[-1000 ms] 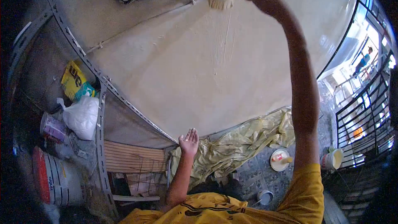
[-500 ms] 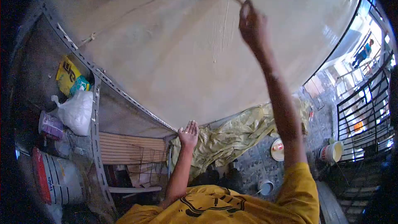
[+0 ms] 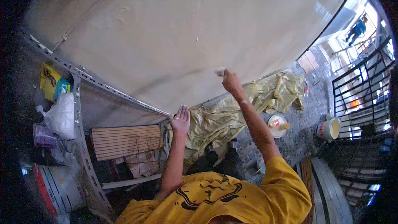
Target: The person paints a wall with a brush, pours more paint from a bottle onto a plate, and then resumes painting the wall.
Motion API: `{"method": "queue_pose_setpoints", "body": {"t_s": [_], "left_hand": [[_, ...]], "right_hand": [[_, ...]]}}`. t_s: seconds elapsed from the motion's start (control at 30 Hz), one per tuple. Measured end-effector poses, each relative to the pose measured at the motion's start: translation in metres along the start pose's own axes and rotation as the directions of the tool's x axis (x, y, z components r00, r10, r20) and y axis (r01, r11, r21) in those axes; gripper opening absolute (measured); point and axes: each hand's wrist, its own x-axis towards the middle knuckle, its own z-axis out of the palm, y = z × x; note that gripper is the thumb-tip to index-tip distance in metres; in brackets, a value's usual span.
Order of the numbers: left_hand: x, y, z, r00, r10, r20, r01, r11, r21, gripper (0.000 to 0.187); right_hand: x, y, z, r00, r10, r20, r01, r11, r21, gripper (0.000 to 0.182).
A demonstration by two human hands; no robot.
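My right hand is closed round the handle of a paintbrush, whose bristles are at the lower part of a broad pale wall. Drips and streaks of wet-looking coating run down the wall's middle. My left hand is raised with its fingers stretched out and nothing in it, near the wall's lower edge and a slotted metal angle bar. Below both hands lies a crumpled yellowish plastic sheet along the foot of the wall.
On the floor at right stand a white bucket and a round white lid or tray. Left are shelves with a white plastic bag, a yellow packet and a large pail. A person is far off beyond black metal bars.
My right hand has come down with the paintbrush from high on the wall to its lower part. My left hand stays raised and open. The view has shifted slightly.
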Motion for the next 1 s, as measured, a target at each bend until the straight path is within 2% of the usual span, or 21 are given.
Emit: {"method": "queue_pose_setpoints", "body": {"t_s": [0.03,0.1,0.13,0.17,0.2,0.27,0.33,0.4,0.47,0.53,0.57,0.63,0.67,0.7,0.73,0.77,0.8,0.83,0.87,0.9,1.0], "left_hand": [[-0.001,0.000,0.000,0.999,-0.007,0.036,0.007,1.000,-0.010,0.062],[-0.003,-0.003,0.004,0.999,-0.010,0.033,0.010,1.000,-0.013,0.062],[-0.005,-0.005,0.007,0.999,-0.001,0.036,0.002,1.000,-0.017,0.061],[-0.007,-0.008,0.014,1.000,0.006,-0.009,-0.006,0.999,-0.032,0.060],[-0.010,-0.011,0.020,1.000,0.005,-0.012,-0.005,0.999,-0.033,0.060],[-0.014,-0.016,0.030,0.999,-0.020,0.040,0.022,0.998,-0.053,0.060],[-0.011,-0.018,0.033,0.996,-0.028,0.081,0.033,0.997,-0.065,0.060],[-0.008,-0.018,0.037,0.992,-0.035,0.124,0.045,0.996,-0.078,0.060],[-0.006,-0.018,0.042,0.996,-0.017,0.084,0.023,0.997,-0.068,0.060],[-0.006,-0.014,0.046,0.999,-0.010,0.053,0.014,0.997,-0.071,0.060],[-0.008,-0.013,0.046,1.000,-0.006,0.025,0.008,0.997,-0.076,0.060],[-0.008,-0.011,0.033,0.998,-0.013,0.055,0.016,0.998,-0.057,0.060],[-0.007,-0.008,0.029,0.995,-0.019,0.099,0.023,0.999,-0.037,0.060],[-0.007,-0.006,0.027,0.995,-0.018,0.097,0.021,0.999,-0.030,0.060],[-0.008,-0.004,0.024,0.999,-0.013,0.047,0.014,1.000,-0.017,0.060],[-0.008,-0.003,0.023,1.000,-0.006,-0.001,0.006,1.000,-0.006,0.060],[-0.009,0.001,0.022,1.000,-0.004,0.001,0.004,1.000,0.000,0.060],[-0.012,0.002,0.022,1.000,0.008,-0.030,-0.007,1.000,0.027,0.060],[-0.012,0.003,0.023,0.998,0.021,-0.058,-0.018,0.998,0.052,0.060],[-0.009,0.007,0.021,0.998,0.004,-0.058,-0.002,0.999,0.040,0.061],[0.000,0.015,0.009,1.000,-0.011,-0.005,0.011,0.999,0.041,0.063]], "right_hand": [[0.013,-0.007,-0.017,1.000,0.026,-0.015,-0.026,1.000,-0.003,0.029],[0.048,-0.045,-0.075,0.971,-0.006,-0.238,0.022,0.998,0.065,0.027],[0.057,-0.082,-0.123,0.949,-0.050,-0.313,0.050,0.999,-0.009,0.025],[0.081,-0.092,-0.152,0.917,-0.136,-0.374,0.135,0.990,-0.028,0.021],[0.097,-0.111,-0.186,0.889,-0.157,-0.430,0.146,0.988,-0.059,0.020],[0.116,-0.143,-0.248,0.808,-0.326,-0.491,0.303,0.944,-0.128,0.019],[0.121,-0.180,-0.303,0.798,-0.380,-0.467,0.345,0.925,-0.163,0.022],[0.118,-0.223,-0.346,0.762,-0.312,-0.568,0.382,0.924,0.004,0.008],[0.120,-0.249,-0.373,0.631,-0.343,-0.696,0.426,0.903,-0.059,0.010],[0.128,-0.262,-0.381,0.576,-0.291,-0.764,0.465,0.885,0.014,0.014],[0.136,-0.256,-0.373,0.581,-0.286,-0.762,0.462,0.887,0.019,0.014],[0.162,-0.230,-0.342,0.457,-0.313,-0.832,0.541,0.841,-0.019,0.018],[0.174,-0.210,-0.319,0.291,-0.436,-0.852,0.598,0.778,-0.194,0.022],[0.155,-0.202,-0.301,0.570,-0.318,-0.757,0.479,0.878,-0.008,0.018],[0.172,-0.154,-0.250,0.462,-0.450,-0.764,0.425,0.869,-0.254,0.027],[0.160,-0.133,-0.215,0.553,-0.382,-0.741,0.413,0.898,-0.154,0.028],[0.137,-0.122,-0.190,0.693,-0.259,-0.673,0.287,0.955,-0.072,0.027],[0.117,-0.109,-0.166,0.763,-0.192,-0.617,0.283,0.958,0.053,0.021],[0.105,-0.086,-0.135,0.793,-0.175,-0.584,0.248,0.968,0.047,0.024],[0.086,-0.075,-0.116,0.856,-0.092,-0.509,0.141,0.988,0.058,0.027],[0.061,-0.034,-0.064,0.874,-0.075,-0.479,0.129,0.988,0.080,0.029]]}}
